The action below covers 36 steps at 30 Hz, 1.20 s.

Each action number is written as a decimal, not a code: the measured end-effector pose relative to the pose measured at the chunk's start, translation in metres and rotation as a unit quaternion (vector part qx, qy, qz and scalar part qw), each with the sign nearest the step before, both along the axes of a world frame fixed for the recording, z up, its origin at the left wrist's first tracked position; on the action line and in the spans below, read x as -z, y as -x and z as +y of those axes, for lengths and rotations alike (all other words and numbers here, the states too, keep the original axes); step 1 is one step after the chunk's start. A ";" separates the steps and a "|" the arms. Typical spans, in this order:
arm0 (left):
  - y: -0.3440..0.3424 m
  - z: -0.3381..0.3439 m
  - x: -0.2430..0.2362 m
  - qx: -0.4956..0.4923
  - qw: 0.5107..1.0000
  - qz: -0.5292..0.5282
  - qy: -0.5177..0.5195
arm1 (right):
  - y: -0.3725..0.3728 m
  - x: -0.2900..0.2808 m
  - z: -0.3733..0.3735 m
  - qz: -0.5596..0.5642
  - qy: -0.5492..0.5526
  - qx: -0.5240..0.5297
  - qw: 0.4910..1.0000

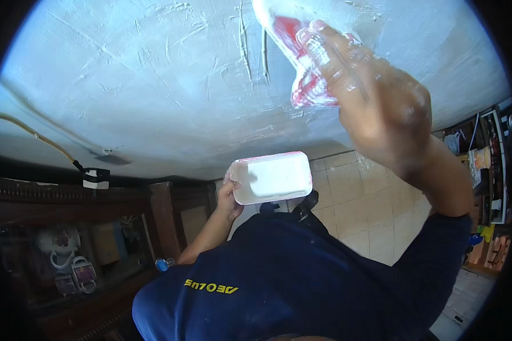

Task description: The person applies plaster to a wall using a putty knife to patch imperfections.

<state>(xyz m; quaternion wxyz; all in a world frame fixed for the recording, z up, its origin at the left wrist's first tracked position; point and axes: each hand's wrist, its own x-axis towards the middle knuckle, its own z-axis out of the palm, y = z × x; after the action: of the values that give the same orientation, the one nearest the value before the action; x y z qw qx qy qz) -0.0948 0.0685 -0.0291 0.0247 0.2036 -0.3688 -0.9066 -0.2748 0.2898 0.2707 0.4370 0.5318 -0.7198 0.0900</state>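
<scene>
My right hand (375, 96), streaked with white paste, holds a red flat tool (285, 31) smeared thickly with white, pressed against or very near the pale, roughly textured wall (153, 68); whether they touch is hard to tell. Lower down, my left hand (227, 196) grips the left end of a white rectangular tub (276, 173) with white material inside and pinkish marks on its rim. The wall carries raised streaks and ridges around the red tool.
A dark wooden cabinet (40, 199) with glass front stands at lower left, below a yellow cable (34, 132) running to a black and white box (95, 178). Beige floor tiles (364, 221) lie below. Cluttered shelving (483, 165) lines the right side.
</scene>
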 end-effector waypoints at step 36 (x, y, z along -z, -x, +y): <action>-0.012 0.008 0.001 -0.023 1.000 -0.007 -0.011 | 0.014 -0.008 0.011 -0.058 -0.059 -0.014 0.996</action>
<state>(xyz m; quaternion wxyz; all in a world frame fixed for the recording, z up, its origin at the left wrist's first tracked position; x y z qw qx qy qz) -0.0829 0.0762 -0.0298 0.0402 0.2190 -0.3542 -0.9083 -0.2887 0.3006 0.2792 0.3612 0.5606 -0.7404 0.0847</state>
